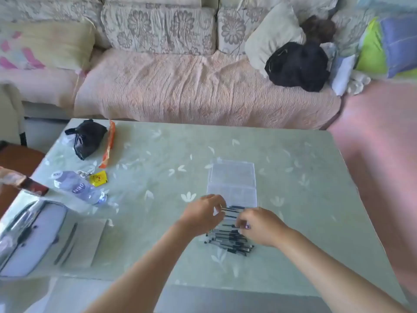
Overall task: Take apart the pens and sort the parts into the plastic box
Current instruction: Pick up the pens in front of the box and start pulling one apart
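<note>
A pile of several clear pens with black caps (229, 241) lies on the pale green table (158, 154), just in front of a clear plastic box (232, 181) whose lid is folded open. My left hand (203, 216) and my right hand (259, 225) are over the far end of the pile, fingers curled toward each other. Between them is one pen (231, 210), which both hands seem to pinch at its ends; blur hides the exact grip.
At the left of the table lie a water bottle (79, 187) on its side, a yellow tag (98, 178), an orange packet (108, 144), a black bag (86, 137) and a white case (31, 236). A sofa stands behind the table.
</note>
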Demonstrator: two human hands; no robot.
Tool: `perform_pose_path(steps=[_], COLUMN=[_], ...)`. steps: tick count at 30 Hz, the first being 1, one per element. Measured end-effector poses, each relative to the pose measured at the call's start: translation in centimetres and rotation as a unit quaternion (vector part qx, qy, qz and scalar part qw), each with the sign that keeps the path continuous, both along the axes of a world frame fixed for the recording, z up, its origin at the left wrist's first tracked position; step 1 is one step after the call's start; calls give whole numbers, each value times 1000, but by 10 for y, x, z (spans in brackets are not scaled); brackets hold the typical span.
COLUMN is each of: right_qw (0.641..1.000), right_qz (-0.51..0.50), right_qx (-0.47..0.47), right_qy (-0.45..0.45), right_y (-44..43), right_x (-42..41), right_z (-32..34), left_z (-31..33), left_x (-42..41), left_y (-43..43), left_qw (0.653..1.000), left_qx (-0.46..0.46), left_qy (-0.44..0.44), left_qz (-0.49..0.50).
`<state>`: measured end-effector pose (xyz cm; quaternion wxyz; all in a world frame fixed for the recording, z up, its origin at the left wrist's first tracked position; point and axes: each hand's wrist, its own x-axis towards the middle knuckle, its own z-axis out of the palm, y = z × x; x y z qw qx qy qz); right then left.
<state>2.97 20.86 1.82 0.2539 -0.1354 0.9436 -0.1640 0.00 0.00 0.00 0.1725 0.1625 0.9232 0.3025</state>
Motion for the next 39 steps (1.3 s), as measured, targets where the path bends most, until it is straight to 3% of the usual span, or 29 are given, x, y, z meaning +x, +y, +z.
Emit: perform_pose_path(steps=[5,9,16,27,39], right_qw=[999,995,981,963,968], right_qz=[31,90,153,71,28], right_qx=[29,27,41,75,-7], right_qy=[-9,22,112,249,249], right_y=[6,6,5,6,3], right_x=[7,12,23,80,112], right_z=[-83,-128,-165,-184,-176], left_z=[-87,-140,-185,-197,-173], left_x=[20,32,41,85,115], left_y=[14,17,13,9,10], left_qw=[997,979,947,944,963], left_qx=[-21,-21,-13,-65,-52], left_qy=[23,128,247,298,247], left_qz=[-76,-159,-207,-128,-89])
